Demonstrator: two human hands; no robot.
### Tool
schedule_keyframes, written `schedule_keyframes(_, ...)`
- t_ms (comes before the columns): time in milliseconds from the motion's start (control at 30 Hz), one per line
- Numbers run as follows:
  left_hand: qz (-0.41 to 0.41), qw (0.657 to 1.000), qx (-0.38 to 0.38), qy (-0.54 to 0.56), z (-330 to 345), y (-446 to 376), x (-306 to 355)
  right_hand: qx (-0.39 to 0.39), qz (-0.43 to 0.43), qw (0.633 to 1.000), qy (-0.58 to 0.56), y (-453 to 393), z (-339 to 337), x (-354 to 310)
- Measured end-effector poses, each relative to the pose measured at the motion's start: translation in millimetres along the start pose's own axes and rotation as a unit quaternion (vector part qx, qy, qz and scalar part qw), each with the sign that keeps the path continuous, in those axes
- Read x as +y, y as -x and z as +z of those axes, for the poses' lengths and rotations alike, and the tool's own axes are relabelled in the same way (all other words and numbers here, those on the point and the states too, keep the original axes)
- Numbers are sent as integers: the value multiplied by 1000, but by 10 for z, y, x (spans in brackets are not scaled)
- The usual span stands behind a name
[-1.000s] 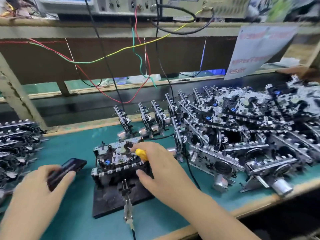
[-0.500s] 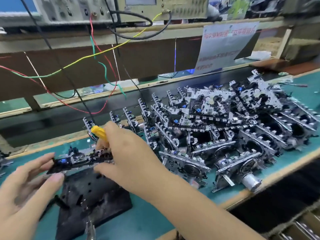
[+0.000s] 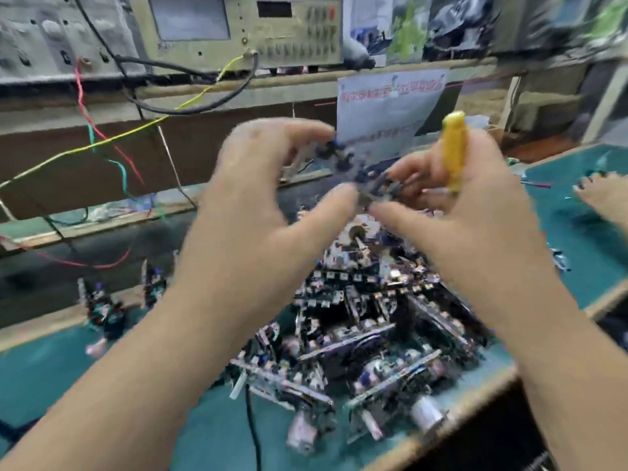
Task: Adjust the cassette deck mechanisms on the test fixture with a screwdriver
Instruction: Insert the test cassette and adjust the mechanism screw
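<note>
Both hands are raised over the pile of cassette deck mechanisms on the green bench. Between them hangs one cassette deck mechanism, blurred by motion. My left hand grips its left side with thumb and fingers. My right hand pinches its right side, and the yellow-handled screwdriver stands upright, tucked in the same hand. The test fixture is out of view.
Test instruments sit on the shelf behind, with black, yellow, red and green wires hanging down. A printed sheet hangs from the shelf edge. Two upright mechanisms stand at the left. Another person's hand shows at the right edge.
The view has swung right, away from the fixture. Both hands have lifted the mechanism off the fixture and carried it up over the pile, screwdriver still in my right hand.
</note>
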State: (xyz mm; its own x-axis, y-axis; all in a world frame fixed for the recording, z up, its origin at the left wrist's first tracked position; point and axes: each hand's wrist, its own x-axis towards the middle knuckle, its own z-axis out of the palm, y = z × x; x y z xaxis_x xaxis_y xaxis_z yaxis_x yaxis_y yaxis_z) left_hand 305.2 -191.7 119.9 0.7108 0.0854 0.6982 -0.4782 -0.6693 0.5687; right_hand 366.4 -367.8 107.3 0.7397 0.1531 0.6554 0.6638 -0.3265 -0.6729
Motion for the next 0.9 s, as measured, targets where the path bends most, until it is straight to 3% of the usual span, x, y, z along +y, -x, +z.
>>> schedule_keyframes(67, 7, 999, -48, 16, 322, -360, 99, 65, -25, 995, 69, -187, -215, 197)
schedule_keyframes(133, -53, 987, -125, 81, 596, -706, 99, 110, -33, 984, 139, -387, -377, 466)
schedule_keyframes(267, -152, 951, -215, 162, 986, -1057, -28, 110, 4, 954, 279, -738, -563, 1065)
schedule_keyframes(433, -185, 937, -220, 199, 1078, -910, -235, 53, 83, 935, 340, -882, -643, 1608)
schedule_keyframes(733, -225, 936, -139, 232, 562, -360, -499, -22, 227, 906, 356, -840, -743, 1870)
schedule_keyframes(833, -219, 935, -135, 243, 287, -31, -483, 8, 205, 915, 346, -710, -752, 1598)
schedule_keyframes(900, -225, 937, -112, 242, 98, 229, -464, 6, 138, 942, 307, -515, -603, 1298)
